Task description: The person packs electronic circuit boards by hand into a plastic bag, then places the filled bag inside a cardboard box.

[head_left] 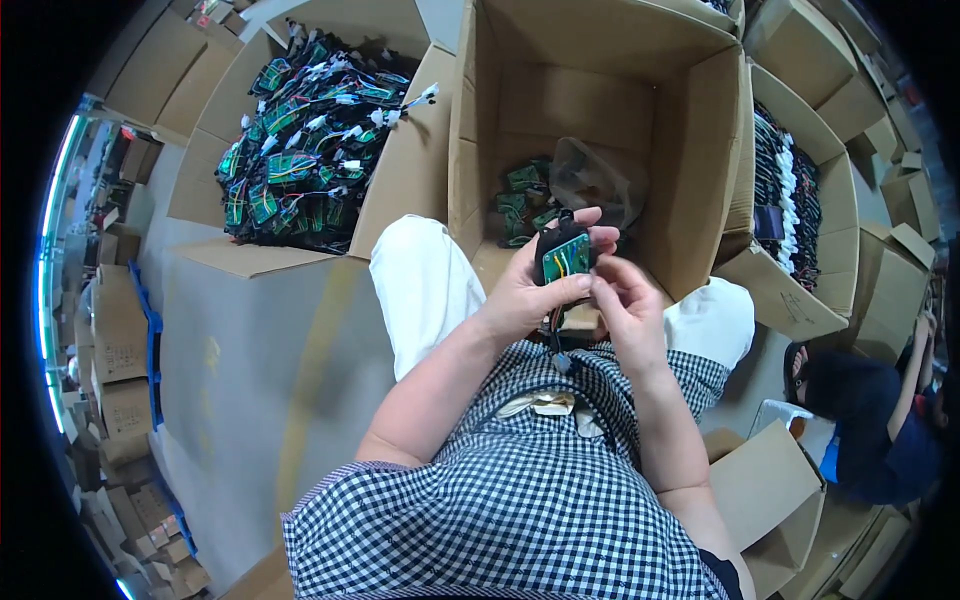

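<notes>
So the circuit board (567,262) is held up off the lap, by the near edge of the middle carton (705,140), in the left hand (522,292). That hand's grip is closed on it: thumb across the lower front, fingers wrapped behind, tips poking out past the upper right side. The green face is turned up at the camera, with yellow wires looped over it. Its long axis runs mostly away from the body, far end leaning a bit to the right, and a black part sticks out at that far end. Dark wires (551,325) trail from the near end back toward the belly, ending in a pale plug (562,363) over the checkered apron (500,490).

Right hand (637,308) is at the board's lower right side, thumb and fingers bent in close. Can't tell if that grip is actually pinching anything, too hard to see.

As for the surroundings, the middle carton has some green boards (514,207) and a clear plastic bag (600,185) in it. Left carton (405,185) is heaped with boards, tangled wires and white plugs. Right carton (805,300) has dark wire bundles with a row of white plugs. Far right, another person (850,400) in dark clothes.
</notes>
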Available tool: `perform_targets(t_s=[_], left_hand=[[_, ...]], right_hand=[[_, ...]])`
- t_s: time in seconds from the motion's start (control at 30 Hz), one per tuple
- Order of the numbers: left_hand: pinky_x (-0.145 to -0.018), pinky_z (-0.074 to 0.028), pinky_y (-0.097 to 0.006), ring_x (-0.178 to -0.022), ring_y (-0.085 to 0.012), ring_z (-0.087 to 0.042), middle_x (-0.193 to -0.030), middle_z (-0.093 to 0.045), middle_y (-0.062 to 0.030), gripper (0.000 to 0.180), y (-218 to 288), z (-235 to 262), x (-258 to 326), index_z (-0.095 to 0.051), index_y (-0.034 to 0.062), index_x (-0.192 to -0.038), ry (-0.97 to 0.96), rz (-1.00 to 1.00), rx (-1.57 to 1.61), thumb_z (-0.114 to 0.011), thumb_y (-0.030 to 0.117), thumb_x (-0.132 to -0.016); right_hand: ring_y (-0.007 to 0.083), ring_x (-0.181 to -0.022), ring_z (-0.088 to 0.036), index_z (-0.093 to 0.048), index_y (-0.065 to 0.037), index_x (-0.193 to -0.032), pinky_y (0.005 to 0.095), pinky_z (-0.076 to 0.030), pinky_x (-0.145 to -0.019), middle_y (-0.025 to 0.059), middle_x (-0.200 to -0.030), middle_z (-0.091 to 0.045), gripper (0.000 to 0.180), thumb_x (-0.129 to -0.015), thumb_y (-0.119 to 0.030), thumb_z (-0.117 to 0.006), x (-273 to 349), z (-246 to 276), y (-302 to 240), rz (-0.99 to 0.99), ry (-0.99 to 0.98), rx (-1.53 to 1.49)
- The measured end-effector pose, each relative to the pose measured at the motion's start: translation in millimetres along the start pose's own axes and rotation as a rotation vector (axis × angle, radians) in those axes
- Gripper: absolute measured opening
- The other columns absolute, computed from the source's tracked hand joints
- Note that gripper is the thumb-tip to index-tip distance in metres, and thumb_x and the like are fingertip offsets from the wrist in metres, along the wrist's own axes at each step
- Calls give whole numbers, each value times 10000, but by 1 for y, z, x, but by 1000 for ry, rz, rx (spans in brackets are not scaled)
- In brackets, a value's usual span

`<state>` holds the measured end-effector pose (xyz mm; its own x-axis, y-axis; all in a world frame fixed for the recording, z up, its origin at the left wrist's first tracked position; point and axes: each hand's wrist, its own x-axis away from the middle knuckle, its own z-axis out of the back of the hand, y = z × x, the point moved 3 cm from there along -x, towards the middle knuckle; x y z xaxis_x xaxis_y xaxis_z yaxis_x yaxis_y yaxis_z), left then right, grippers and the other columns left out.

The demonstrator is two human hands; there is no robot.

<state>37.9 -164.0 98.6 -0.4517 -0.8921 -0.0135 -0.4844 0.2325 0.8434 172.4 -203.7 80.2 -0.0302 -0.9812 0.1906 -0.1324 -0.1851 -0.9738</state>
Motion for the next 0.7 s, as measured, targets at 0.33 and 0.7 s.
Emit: perform_targets(t_s=[0.33,0.7], left_hand=[[-1075,-271,-349,-1298,-218,-351,-1445,-295,-98,981,36,-6,-35,-191,51,-1449,-250,-1,-146,-766,368,-720],[-702,-551,-294,-813,-136,-636,-1065,-624,-98,368,-5,7,-11,-480,70,-1193,67,200,32,-619,217,-885]], right_hand=[[88,-882,-585,-501,10,-1253,220,-493,-772,50,-1013,-630,471,-839,-132,-677,-44,14,-49,231,-428,-201],[160,-678,-647,-277,-36,-1397,257,-543,-648,163,-1203,-554,486,-966,-173,-456,-35,19,-15,174,16,-430]])
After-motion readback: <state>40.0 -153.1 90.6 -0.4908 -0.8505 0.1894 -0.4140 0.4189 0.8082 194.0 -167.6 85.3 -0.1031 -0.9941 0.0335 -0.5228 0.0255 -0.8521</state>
